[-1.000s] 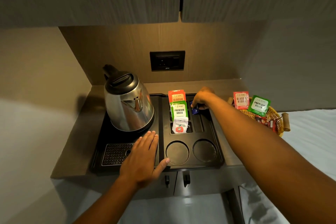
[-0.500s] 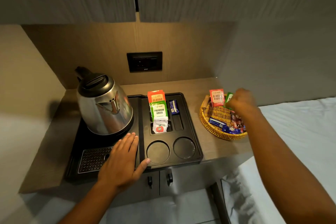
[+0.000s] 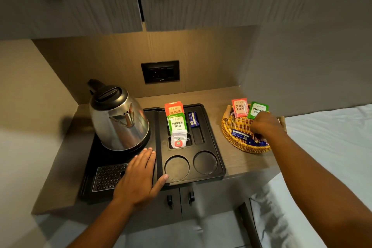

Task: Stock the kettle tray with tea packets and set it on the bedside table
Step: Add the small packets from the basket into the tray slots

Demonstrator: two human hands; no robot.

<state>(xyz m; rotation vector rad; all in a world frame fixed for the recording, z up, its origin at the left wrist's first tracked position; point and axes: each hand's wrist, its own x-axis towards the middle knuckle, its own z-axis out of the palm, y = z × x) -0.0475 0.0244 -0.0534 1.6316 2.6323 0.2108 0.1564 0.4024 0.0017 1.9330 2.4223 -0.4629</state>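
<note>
On the wooden counter (image 3: 237, 159) we see the black kettle tray (image 3: 213, 143) with a steel kettle (image 3: 118, 119) standing on its left half. Our left hand (image 3: 138, 177) lies flat on the tray's front, fingers spread and holding nothing. In the tray's slots stand an orange tea packet (image 3: 174, 108), a green tea packet (image 3: 177, 124), a white sachet (image 3: 178, 139) and a blue sachet (image 3: 193, 119). Our right hand (image 3: 263, 125) reaches down into the wicker basket (image 3: 239, 143) beside the tray, fingers curled among blue sachets; whether it grips one we cannot tell.
</note>
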